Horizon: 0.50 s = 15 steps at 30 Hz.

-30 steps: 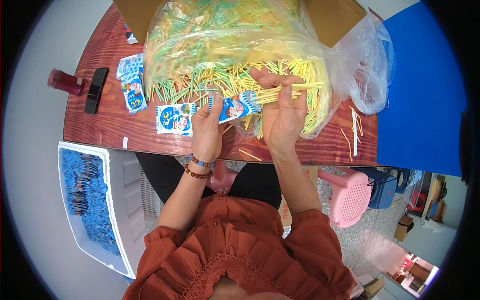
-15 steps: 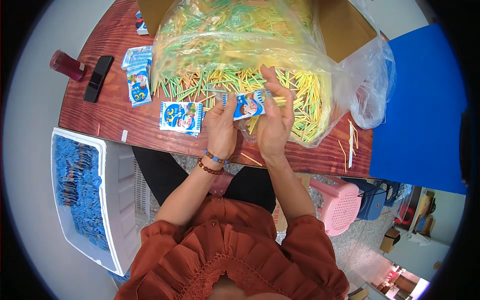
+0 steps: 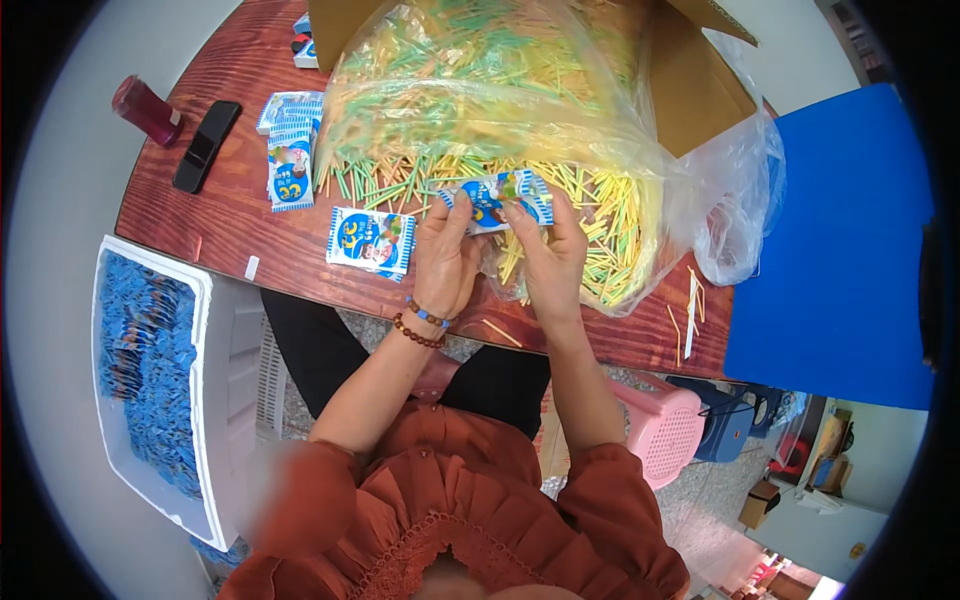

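A small blue-and-white printed packet (image 3: pixel 490 207) is held between my two hands at the table's near side. My left hand (image 3: pixel 443 255) pinches its left end with thumb and fingers. The right end is gripped by my right hand (image 3: pixel 550 250), its thumb lying over the packet's front. Behind and under my hands spreads a heap of thin yellow, green and orange sticks (image 3: pixel 615 225), partly covered by a clear plastic bag (image 3: pixel 480 100). Left of my left hand lies a short stack of similar packets (image 3: pixel 370 242).
More packets (image 3: pixel 292 160), a black phone (image 3: pixel 206 147) and a dark red bottle (image 3: pixel 147 110) sit further left. A white foam box (image 3: pixel 205 370) full of blue packets stands below the table's left edge. Right are loose sticks (image 3: pixel 674 333), a blue panel (image 3: pixel 830 250) and a pink stool (image 3: pixel 665 435).
My right hand has come down and closed on the packet's right end, its fingers no longer raised. The packet now lies more level between both hands. The whole view has shifted slightly.
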Each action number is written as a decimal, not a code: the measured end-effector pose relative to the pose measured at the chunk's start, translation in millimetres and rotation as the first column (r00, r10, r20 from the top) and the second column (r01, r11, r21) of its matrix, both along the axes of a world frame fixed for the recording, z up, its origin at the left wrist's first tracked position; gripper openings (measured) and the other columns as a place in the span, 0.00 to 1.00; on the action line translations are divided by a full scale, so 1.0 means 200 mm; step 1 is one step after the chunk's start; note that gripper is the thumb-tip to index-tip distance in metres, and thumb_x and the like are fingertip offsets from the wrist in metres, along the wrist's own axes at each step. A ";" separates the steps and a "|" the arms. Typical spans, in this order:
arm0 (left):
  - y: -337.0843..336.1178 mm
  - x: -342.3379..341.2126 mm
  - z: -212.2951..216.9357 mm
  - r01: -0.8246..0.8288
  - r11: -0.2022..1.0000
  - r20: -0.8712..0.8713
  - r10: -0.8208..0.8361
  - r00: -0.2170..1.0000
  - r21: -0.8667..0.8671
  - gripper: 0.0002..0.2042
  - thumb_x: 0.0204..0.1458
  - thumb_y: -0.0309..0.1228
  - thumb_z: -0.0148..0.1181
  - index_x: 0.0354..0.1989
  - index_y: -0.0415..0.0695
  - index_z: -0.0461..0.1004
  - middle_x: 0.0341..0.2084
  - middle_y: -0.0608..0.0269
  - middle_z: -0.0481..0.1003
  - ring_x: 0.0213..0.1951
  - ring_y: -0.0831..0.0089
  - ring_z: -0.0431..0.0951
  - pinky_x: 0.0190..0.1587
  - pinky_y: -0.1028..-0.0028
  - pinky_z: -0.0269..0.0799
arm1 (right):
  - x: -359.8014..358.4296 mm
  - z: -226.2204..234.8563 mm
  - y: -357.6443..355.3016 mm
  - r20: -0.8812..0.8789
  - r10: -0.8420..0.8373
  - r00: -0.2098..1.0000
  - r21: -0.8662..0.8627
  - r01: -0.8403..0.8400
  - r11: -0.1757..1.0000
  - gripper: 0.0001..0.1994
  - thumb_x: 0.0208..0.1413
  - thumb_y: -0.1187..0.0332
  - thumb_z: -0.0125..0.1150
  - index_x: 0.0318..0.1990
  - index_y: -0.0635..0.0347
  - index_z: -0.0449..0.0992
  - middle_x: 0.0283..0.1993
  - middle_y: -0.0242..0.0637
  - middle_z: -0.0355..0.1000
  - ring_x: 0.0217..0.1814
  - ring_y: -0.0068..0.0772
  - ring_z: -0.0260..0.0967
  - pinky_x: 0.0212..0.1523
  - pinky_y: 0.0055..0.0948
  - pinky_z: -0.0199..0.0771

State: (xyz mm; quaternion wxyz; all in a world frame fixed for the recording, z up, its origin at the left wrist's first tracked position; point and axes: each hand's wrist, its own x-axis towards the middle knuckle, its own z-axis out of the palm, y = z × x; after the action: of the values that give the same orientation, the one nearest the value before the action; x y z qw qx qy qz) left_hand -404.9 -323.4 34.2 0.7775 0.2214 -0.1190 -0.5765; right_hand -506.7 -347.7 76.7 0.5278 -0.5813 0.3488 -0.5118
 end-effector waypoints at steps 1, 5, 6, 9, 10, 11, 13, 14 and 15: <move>0.01 0.02 0.00 -0.005 1.000 -0.002 0.005 1.000 -0.001 0.09 0.63 0.32 0.47 0.41 0.40 0.72 0.39 0.63 0.76 0.41 0.75 0.77 0.46 0.71 0.75 | -0.01 0.04 0.00 0.010 0.054 0.998 0.006 -0.054 0.999 0.13 0.58 0.78 0.55 0.50 0.68 0.69 0.47 0.36 0.68 0.44 0.22 0.70 0.44 0.22 0.72; 0.05 0.13 -0.01 -0.048 0.998 0.043 0.049 0.998 -0.042 0.08 0.63 0.31 0.47 0.40 0.42 0.72 0.39 0.64 0.76 0.40 0.76 0.76 0.47 0.70 0.74 | 0.06 0.09 -0.05 0.049 0.184 0.982 0.023 -0.186 0.982 0.12 0.60 0.75 0.54 0.50 0.68 0.70 0.43 0.31 0.72 0.44 0.18 0.68 0.47 0.20 0.68; 0.04 0.15 0.00 -0.076 0.997 0.047 0.078 0.996 -0.029 0.08 0.63 0.31 0.47 0.41 0.42 0.72 0.40 0.64 0.76 0.41 0.76 0.76 0.47 0.70 0.73 | 0.08 0.08 -0.07 0.076 0.209 0.975 0.107 -0.217 0.970 0.12 0.60 0.75 0.54 0.51 0.68 0.70 0.43 0.31 0.72 0.44 0.18 0.68 0.47 0.20 0.68; 0.09 0.20 -0.03 -0.085 0.994 -0.055 0.081 0.995 -0.067 0.10 0.63 0.32 0.47 0.43 0.41 0.72 0.41 0.64 0.76 0.44 0.75 0.75 0.50 0.68 0.72 | 0.13 0.10 -0.03 -0.133 0.237 0.962 -0.009 -0.240 0.971 0.10 0.58 0.75 0.55 0.46 0.67 0.75 0.41 0.31 0.73 0.41 0.18 0.69 0.43 0.17 0.67; 0.10 0.22 -0.03 -0.088 0.990 -0.112 0.076 0.991 -0.111 0.10 0.63 0.33 0.47 0.44 0.40 0.72 0.42 0.64 0.76 0.45 0.74 0.75 0.51 0.67 0.71 | 0.16 0.11 -0.03 -0.213 0.266 0.940 -0.147 -0.300 0.942 0.09 0.57 0.75 0.56 0.43 0.67 0.77 0.41 0.31 0.73 0.40 0.17 0.69 0.41 0.16 0.67; 0.11 0.24 -0.01 -0.114 0.989 -0.091 0.105 0.990 -0.093 0.12 0.63 0.33 0.47 0.46 0.40 0.71 0.44 0.62 0.75 0.47 0.72 0.74 0.52 0.66 0.70 | 0.20 0.15 -0.04 -0.311 0.220 0.925 -0.014 -0.236 0.972 0.08 0.57 0.74 0.56 0.41 0.67 0.78 0.39 0.33 0.74 0.38 0.17 0.69 0.37 0.16 0.66; 0.15 0.31 -0.09 -0.141 0.988 -0.044 0.139 0.989 -0.057 0.13 0.63 0.35 0.46 0.49 0.41 0.70 0.45 0.62 0.75 0.48 0.71 0.74 0.54 0.64 0.69 | 0.28 0.12 -0.06 -0.331 0.218 0.918 -0.119 -0.269 0.956 0.08 0.57 0.74 0.56 0.41 0.67 0.78 0.38 0.33 0.74 0.37 0.17 0.68 0.35 0.16 0.65; 0.17 0.34 -0.09 -0.163 0.986 -0.001 0.163 0.987 -0.023 0.14 0.63 0.36 0.46 0.51 0.42 0.69 0.46 0.62 0.74 0.49 0.70 0.73 0.56 0.62 0.67 | 0.32 0.11 -0.07 -0.353 0.205 0.913 -0.223 -0.295 0.929 0.09 0.57 0.73 0.56 0.42 0.67 0.78 0.37 0.33 0.75 0.35 0.17 0.68 0.34 0.16 0.65; 0.19 0.37 -0.09 -0.154 0.987 0.019 0.155 0.988 -0.047 0.17 0.63 0.39 0.46 0.53 0.41 0.68 0.48 0.61 0.74 0.52 0.70 0.72 0.57 0.60 0.66 | 0.35 0.11 -0.06 -0.294 0.268 0.918 -0.254 -0.345 0.904 0.09 0.58 0.72 0.56 0.42 0.66 0.79 0.34 0.32 0.76 0.32 0.16 0.68 0.30 0.15 0.65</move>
State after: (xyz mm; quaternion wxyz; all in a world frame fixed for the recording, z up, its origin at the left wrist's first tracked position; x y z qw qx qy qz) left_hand -330.9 -286.2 17.1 0.8233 0.2187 -0.1233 -0.5090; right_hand -436.0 -358.8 97.7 0.4588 -0.7628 0.2346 -0.3906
